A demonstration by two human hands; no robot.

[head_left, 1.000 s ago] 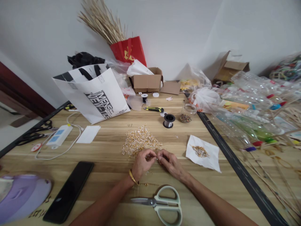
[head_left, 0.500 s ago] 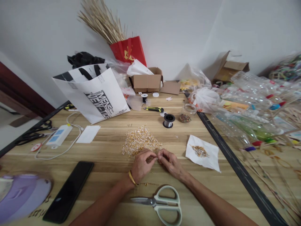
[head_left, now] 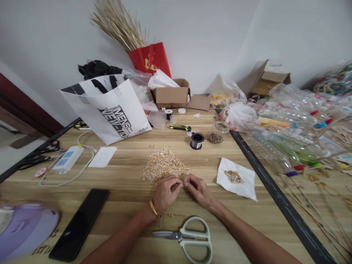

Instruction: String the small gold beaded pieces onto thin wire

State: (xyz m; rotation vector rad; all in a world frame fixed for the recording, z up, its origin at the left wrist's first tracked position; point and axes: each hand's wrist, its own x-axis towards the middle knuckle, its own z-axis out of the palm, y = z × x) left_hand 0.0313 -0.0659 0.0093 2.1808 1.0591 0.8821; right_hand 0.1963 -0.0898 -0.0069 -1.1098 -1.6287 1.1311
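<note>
My left hand [head_left: 168,191] and my right hand [head_left: 198,190] meet fingertip to fingertip over the table, both closed in a pinch. Whatever lies between the fingertips is too small to make out. Just beyond them spreads a heap of gold and clear beads [head_left: 163,164], which the left knuckles nearly touch. A thin gold chain [head_left: 174,215] lies below the hands, close to the left wrist with its gold bracelet [head_left: 154,209]. Nearer to me rest pale-handled scissors [head_left: 189,234], blades pointing left. Right of my hands, a white paper [head_left: 224,183] bears a small pile of gold pieces [head_left: 233,176].
Behind the beads stand a wire spool [head_left: 197,140], a jar of beads [head_left: 217,137] and a yellow-black utility knife [head_left: 179,127]. A phone [head_left: 79,224] and a power strip [head_left: 67,159] lie left. Plastic bottles [head_left: 291,121] crowd the right, past a black strip [head_left: 264,176].
Both hands hold almost the same pose, fingertips together. The whole view has shifted very slightly; nothing on the table has visibly moved.
</note>
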